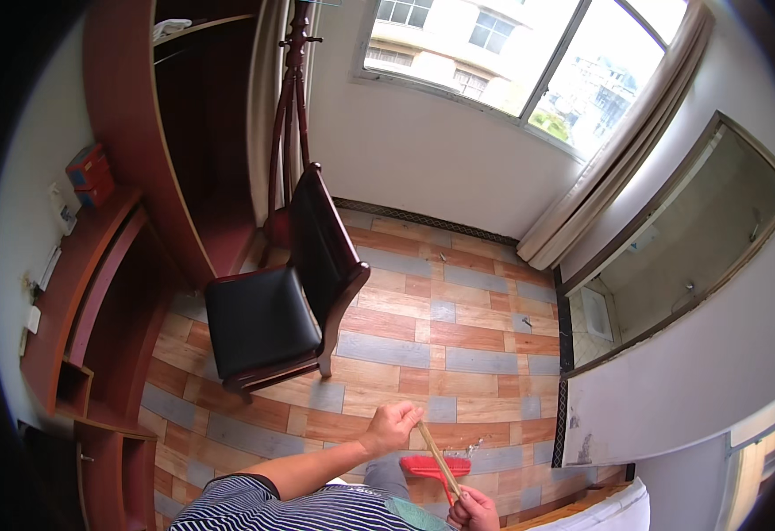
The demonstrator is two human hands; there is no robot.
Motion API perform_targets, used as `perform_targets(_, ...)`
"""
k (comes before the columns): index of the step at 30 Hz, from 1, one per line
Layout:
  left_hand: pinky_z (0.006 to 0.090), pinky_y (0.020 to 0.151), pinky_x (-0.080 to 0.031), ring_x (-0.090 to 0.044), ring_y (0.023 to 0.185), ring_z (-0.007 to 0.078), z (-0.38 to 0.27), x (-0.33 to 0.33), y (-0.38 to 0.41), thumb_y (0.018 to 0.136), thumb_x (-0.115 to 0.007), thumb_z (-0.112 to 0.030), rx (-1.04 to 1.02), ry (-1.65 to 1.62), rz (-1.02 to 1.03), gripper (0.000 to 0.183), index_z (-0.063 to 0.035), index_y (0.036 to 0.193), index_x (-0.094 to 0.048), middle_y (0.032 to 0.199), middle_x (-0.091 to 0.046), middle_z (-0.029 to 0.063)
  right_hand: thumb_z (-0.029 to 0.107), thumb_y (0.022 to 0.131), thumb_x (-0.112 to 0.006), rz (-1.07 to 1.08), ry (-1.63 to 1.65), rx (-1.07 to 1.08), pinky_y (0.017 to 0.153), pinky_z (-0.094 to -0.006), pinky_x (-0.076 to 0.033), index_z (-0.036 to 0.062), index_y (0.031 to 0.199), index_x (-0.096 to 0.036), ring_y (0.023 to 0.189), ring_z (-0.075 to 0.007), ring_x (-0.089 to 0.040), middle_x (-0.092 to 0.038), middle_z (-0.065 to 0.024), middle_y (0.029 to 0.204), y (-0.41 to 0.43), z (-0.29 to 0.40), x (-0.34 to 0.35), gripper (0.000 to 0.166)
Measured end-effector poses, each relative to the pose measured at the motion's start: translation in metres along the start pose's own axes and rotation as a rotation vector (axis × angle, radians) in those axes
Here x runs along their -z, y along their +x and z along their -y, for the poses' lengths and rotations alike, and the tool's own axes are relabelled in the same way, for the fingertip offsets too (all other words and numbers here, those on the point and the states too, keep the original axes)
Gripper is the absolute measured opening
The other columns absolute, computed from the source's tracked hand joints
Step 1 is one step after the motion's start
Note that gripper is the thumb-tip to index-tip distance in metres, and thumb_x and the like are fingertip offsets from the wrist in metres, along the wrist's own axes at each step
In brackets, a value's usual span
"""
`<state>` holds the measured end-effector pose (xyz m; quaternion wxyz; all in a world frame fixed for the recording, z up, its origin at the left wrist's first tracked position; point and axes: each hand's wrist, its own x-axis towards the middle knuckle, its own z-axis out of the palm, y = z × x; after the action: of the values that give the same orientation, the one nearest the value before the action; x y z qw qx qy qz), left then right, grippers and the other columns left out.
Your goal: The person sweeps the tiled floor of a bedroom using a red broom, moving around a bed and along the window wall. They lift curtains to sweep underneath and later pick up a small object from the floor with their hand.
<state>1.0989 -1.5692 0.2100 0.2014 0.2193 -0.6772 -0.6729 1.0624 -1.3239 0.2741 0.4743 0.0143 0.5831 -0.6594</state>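
My left hand (392, 428) is closed around the upper end of a wooden broom handle (438, 458). Lower on the same handle, near the bottom of the view, my right hand (473, 510) grips it. Beyond the handle, on the tiled floor, rests the red broom head (420, 466) with its bristles. Some small pale debris (473, 449) lies at its right end.
A black-seated wooden chair (264, 322) stands ahead on the left, near a coat rack (289, 119) and a desk (105, 265). At right is a doorway (686, 252). White bedding (600, 514) is at lower right. Small bits (526, 321) lie on the floor.
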Motion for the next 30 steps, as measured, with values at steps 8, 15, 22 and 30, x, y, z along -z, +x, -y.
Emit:
perform_targets(8,0.0331,0.045,-0.034,-0.037,0.048,0.0133,0.006,-0.020,0.205,0.090,-0.052,-0.025,0.040,0.007,-0.394,0.035,-0.0012,0.064,-0.050,0.049,-0.043,0.0074,0.013,0.089,-0.051,0.095,-0.247,0.122,0.040,-0.0244,-0.034,-0.0027,0.107,-0.058,0.043,-0.0096,-0.042,-0.046,-0.0001,0.054,0.201,0.140,0.062,0.025)
perform_targets(15,0.0256,0.043,-0.032,-0.037,0.047,0.0071,-0.015,0.015,0.350,0.090,-0.053,-0.021,0.083,-0.106,-0.614,0.037,-0.0054,0.058,-0.044,0.050,-0.046,-0.0011,0.007,0.086,-0.056,0.052,-0.625,0.343,0.041,-0.0179,-0.035,-0.0004,0.108,-0.061,0.047,-0.0022,-0.039,-0.044,0.0061,0.058,0.378,0.283,0.055,0.023)
perform_targets(22,0.0226,0.052,-0.042,-0.048,0.057,0.0061,0.013,0.015,0.531,0.084,-0.053,-0.005,-0.043,-0.183,-0.706,0.005,-0.0051,0.084,-0.049,0.067,-0.053,0.0018,0.008,0.084,-0.055,0.259,-1.302,0.781,0.058,-0.0340,-0.047,0.0119,0.111,-0.059,0.061,-0.0282,-0.059,-0.059,-0.0174,0.069,0.563,0.334,-0.067,0.028)
perform_targets(30,0.0299,0.066,-0.047,-0.057,0.071,0.0181,0.004,0.089,0.732,0.082,-0.055,-0.007,-0.151,0.071,-0.774,0.009,-0.0010,0.088,-0.057,0.091,-0.058,0.0108,0.017,0.085,-0.050,0.151,-1.639,0.577,0.066,-0.0444,-0.048,0.0119,0.108,-0.060,0.073,-0.0369,-0.061,-0.063,-0.0195,0.076,0.726,0.422,-0.090,0.026)
